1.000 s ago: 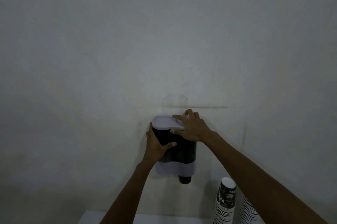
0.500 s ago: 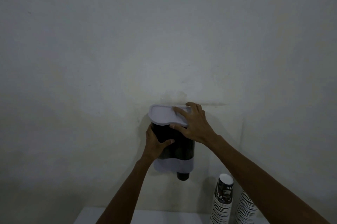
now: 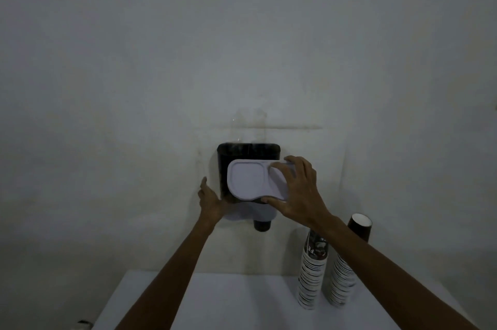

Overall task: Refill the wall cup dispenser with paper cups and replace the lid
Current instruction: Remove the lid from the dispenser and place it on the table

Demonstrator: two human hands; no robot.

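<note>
1. Against the pale wall (image 3: 134, 60), the dark cup dispenser (image 3: 248, 153) is hanging with its top mouth uncovered; the dim light is making its inside unreadable, so you cannot tell how many cups are sitting in it.
2. Your right hand (image 3: 297, 192) is gripping the lid (image 3: 252, 181) by its right end, fingers over the top edge and thumb under the lower edge, holding it tilted toward you in front of the dispenser body, off the opening.
3. Your left hand (image 3: 211, 202) is pressing flat against the dispenser's lower left side, fingers spread and closing on nothing; the lid is hiding where its thumb is resting.
4. That lid is showing as a smooth, pale, plastic-looking plate with rounded corners, a raised rim and a recessed panel.
5. Below the lid, the dispenser's pale lower band (image 3: 242, 216) is partly covered by your hands, and a dark cup bottom (image 3: 261, 225) is poking out underneath it.
6. On the white table (image 3: 228, 302), two tall stacks of paper cups (image 3: 312, 276) are standing side by side near the wall at the right; your right forearm is crossing in front of them and hiding their middle parts.
7. Their sides are showing thin dark and white rings, and the rear stack's top cup (image 3: 360, 224) is showing a white inside.
8. At the bottom left edge, a small pale object (image 3: 83, 325) is being cut off and stays too dark to identify.
</note>
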